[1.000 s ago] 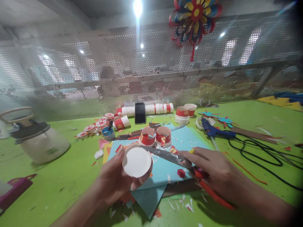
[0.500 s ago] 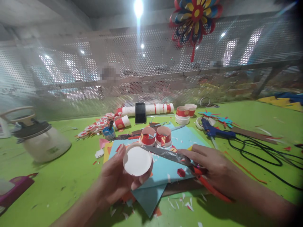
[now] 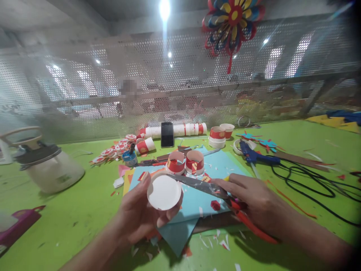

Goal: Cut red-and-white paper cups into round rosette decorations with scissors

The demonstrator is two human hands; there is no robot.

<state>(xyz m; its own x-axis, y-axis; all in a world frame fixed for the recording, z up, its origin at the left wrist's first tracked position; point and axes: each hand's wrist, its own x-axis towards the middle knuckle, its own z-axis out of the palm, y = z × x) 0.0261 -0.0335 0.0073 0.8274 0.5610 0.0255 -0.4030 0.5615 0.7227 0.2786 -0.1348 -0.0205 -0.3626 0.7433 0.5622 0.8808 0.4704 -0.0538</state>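
Low in the middle, my left hand (image 3: pixel 146 209) is closed around a paper cup (image 3: pixel 164 191), whose round white face points toward me. My right hand (image 3: pixel 258 197) grips a pair of scissors (image 3: pixel 201 185) by the red-orange handles. The dark blades point left, and their tips are at the cup's upper rim; whether they touch it I cannot tell. Just beyond the blades, two red-and-white cup rings (image 3: pixel 194 162) stand on light blue paper (image 3: pixel 220 165). Red and white paper scraps lie about on the paper.
A blue glue gun (image 3: pixel 261 158) with a looping black cord lies at right. Behind the rings are a phone (image 3: pixel 167 134), a row of nested cups (image 3: pixel 186 130) and a small blue jar (image 3: pixel 130 158). A large white jug (image 3: pixel 53 171) stands at left on the green table (image 3: pixel 93 210).
Very little differs. My left hand and the cup have shifted slightly to the right; the scissors stay nearly in place.
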